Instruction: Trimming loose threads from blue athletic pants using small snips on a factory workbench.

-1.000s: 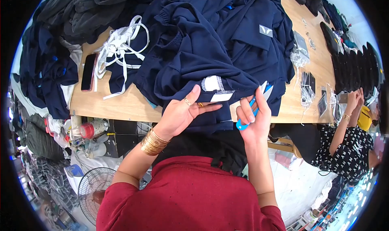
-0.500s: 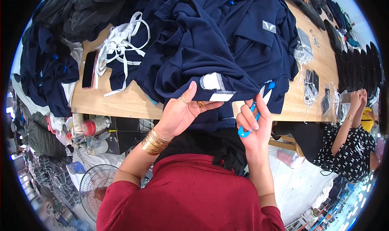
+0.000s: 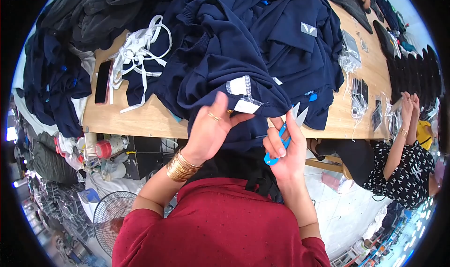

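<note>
Wooden worktable (image 3: 154,119) carries a heap of navy garments (image 3: 262,37), a tangle of white straps (image 3: 138,56) and a dark phone (image 3: 103,82). At the near edge, the left hand (image 3: 211,129) pinches a navy garment's hem (image 3: 243,96) by its white label. Just beside it, the right hand (image 3: 283,150) grips blue thread snips (image 3: 283,133), blades apart.

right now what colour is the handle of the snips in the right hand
Bright blue handle on the snips, held in the right hand; head view.
</note>
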Demonstrator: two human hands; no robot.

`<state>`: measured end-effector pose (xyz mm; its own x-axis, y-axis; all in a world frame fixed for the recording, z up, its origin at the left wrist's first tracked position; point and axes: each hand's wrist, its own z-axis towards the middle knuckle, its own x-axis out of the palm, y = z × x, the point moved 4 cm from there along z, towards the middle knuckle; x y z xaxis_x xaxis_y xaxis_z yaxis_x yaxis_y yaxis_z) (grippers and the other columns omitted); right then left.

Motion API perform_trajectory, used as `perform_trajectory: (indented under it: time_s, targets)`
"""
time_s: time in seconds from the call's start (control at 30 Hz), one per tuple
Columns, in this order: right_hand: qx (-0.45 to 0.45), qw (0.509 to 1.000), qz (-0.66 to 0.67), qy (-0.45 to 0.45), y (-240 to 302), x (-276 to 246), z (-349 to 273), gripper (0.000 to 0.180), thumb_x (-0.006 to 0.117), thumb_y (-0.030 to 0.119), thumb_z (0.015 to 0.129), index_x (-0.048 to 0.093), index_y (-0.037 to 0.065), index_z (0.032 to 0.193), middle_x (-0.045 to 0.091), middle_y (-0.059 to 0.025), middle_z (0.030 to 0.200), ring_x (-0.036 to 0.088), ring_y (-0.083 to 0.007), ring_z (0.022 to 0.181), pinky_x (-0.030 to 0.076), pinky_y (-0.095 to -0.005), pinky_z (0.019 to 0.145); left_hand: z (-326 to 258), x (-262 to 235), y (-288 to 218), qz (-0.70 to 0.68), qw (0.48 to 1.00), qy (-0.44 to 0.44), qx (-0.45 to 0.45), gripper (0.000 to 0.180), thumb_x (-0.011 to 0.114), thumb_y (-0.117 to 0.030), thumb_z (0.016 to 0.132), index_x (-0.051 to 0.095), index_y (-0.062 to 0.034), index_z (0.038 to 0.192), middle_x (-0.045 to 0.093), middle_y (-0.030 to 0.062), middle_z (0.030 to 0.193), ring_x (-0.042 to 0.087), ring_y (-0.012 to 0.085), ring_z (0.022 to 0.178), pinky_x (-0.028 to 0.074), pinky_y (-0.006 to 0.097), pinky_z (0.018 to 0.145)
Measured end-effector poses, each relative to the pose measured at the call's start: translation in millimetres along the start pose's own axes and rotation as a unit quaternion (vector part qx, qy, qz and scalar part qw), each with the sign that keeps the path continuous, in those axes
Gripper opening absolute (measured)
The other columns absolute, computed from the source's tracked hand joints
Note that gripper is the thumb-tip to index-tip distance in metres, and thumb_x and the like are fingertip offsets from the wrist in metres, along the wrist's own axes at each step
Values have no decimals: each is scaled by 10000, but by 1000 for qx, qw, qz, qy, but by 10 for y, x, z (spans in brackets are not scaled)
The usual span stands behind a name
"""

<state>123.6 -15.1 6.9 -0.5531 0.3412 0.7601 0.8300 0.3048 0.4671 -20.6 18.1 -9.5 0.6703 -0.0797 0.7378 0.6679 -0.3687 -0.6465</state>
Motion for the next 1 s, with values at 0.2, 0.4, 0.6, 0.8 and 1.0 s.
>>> perform_trajectory:
  time_s: [0.2,0.4,0.6,0.8,1.0]
  targets:
    - [-15,999,-41,-8,-53,77,-54,159,406,215,948,481,109,1039,613,-67,1022,351,-71,376,255,-196,361,-12,155,95,45,998,-35,-27,216,645,-87,820,591,14,1003,602,40,958,552,103,869,435,246,809]
    - [-21,981,-194,21,-22,37,-87,120,482,157,914,474,75,1001,627,-141,864,372,-68,368,269,-196,371,-29,204,-51,116,990,-34,69,118,624,-64,831,630,35,896,630,26,845,555,77,761,431,220,731]
    - [-167,846,-506,-29,280,-27,-105,148,616,87,822,558,25,944,563,-30,778,472,-64,564,368,-173,515,-87,213,-108,150,984,-12,100,100,619,-44,832,623,33,896,621,19,838,550,69,775,429,219,748]
    - [-241,687,-683,46,397,267,-266,394,730,166,728,516,19,1024,563,-68,823,522,-148,676,433,-249,613,-98,272,-137,224,964,-9,147,107,630,-35,821,614,37,899,620,19,833,544,63,771,430,211,732]
    - [-236,708,-662,70,372,371,-324,414,715,231,753,506,18,1039,560,-102,918,566,-197,728,469,-295,673,-132,214,-151,292,938,-36,184,96,642,-50,814,618,36,849,625,16,764,544,61,692,435,206,642]
